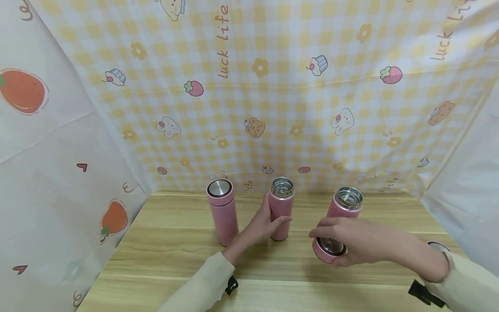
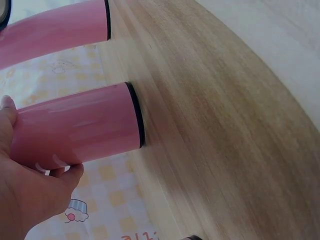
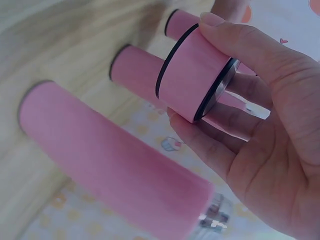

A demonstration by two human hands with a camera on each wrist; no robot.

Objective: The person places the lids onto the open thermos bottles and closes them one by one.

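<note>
In the head view my left hand (image 1: 262, 223) grips the body of the middle pink thermos (image 1: 280, 216), which has no lid and shows its steel mouth; it stands upright on the table. My right hand (image 1: 364, 240) pinches a pink thermos lid (image 3: 192, 75) with a steel top and black rims, thumb on one side and fingers on the other, in front of the right thermos (image 1: 345, 207). That thermos is also lidless, its lower body hidden behind the hand. A third thermos (image 1: 224, 216), with its lid on, stands to the left of my left hand.
A round steel-topped item (image 1: 438, 246) shows at the right, partly hidden by my right forearm. The wooden table (image 1: 163, 242) reaches back to a checked yellow cloth (image 1: 238, 143). White printed cloth (image 1: 46, 208) hangs on the left side.
</note>
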